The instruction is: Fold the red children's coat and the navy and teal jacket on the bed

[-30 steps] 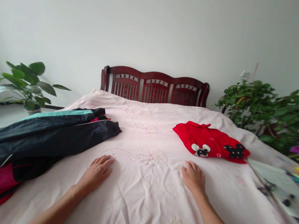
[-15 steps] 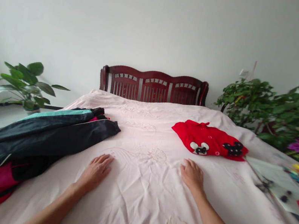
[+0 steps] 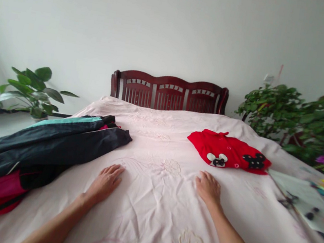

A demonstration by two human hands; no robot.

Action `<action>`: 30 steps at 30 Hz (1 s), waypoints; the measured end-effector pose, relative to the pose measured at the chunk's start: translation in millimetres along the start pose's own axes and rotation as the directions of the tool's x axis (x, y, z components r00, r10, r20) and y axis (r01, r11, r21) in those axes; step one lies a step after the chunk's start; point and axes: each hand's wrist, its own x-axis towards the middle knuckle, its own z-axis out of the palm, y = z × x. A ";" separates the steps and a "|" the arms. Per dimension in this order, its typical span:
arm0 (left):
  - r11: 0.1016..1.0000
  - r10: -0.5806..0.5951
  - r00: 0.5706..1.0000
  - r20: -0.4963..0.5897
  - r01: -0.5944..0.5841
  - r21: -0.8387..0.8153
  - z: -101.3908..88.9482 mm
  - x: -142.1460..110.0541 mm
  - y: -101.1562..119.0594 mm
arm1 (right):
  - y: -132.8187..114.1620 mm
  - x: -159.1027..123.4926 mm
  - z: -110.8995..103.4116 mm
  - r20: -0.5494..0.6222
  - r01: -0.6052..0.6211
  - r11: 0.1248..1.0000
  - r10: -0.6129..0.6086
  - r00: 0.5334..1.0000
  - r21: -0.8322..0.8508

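Nearby, dark jacket (image 3: 61, 144) and red romper (image 3: 228, 151) flank the open, empty left hand (image 3: 105, 183) and right hand (image 3: 208, 189).

**Q:** Can any text be read in this view, with the wooden headboard (image 3: 168, 93) taken as 12 o'clock?

**A:** None can be read; no word, number or brand is legible.

**Q:** What is shown on the printed sheet (image 3: 301, 198) at 3 o'clock?

**A:** Coloured shapes are shown, but they are too blurred and small for any characters to be made out.

**Q:** Are the garments marked?

**A:** A cartoon-mouse motif is seen on the red garment (image 3: 225, 151) at 1 o'clock. No lettering can be read there or on the dark jacket (image 3: 52, 146) at 10 o'clock.
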 end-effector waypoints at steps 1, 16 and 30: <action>1.000 -0.003 1.000 0.000 0.003 -0.001 0.3 -0.1 -0.1 | 0.1 0.2 0.4 0.001 0.001 1.000 -0.001 1.000 -0.002; 1.000 -0.010 1.000 -0.016 0.010 0.000 5.0 -1.7 -1.4 | 6.0 2.9 7.3 -0.044 0.044 0.998 -0.046 0.998 -0.047; 1.000 0.004 1.000 -0.020 -0.004 -0.004 7.4 -6.4 -4.4 | 18.0 3.5 21.1 -0.102 0.089 0.996 -0.092 0.991 -0.032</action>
